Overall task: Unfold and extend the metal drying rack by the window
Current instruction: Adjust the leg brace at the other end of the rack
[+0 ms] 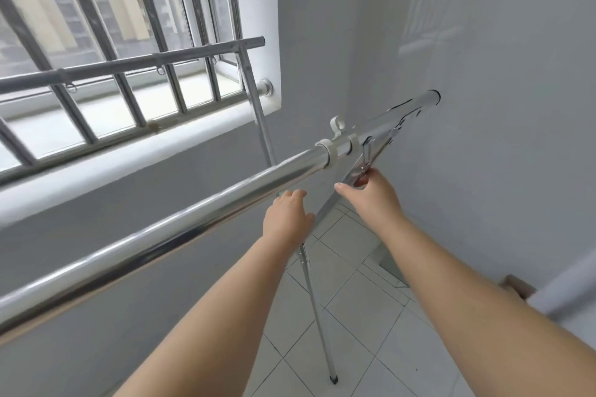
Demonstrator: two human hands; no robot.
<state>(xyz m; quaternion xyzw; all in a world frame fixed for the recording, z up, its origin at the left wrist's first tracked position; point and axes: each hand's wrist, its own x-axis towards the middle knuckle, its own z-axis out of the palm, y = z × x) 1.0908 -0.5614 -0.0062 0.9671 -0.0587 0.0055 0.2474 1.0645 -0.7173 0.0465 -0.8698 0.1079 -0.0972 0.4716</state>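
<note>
Soft daylight from the window (129, 26), wide-angle edge distortion, slight blur.

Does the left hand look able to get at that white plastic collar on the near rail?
Probably yes. The left hand sits just below the near rail, and nothing lies between it and the white collar further along.

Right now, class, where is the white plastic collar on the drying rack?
In the head view, the white plastic collar sits right of centre on the near horizontal bar, just above the right hand and below the window.
</note>
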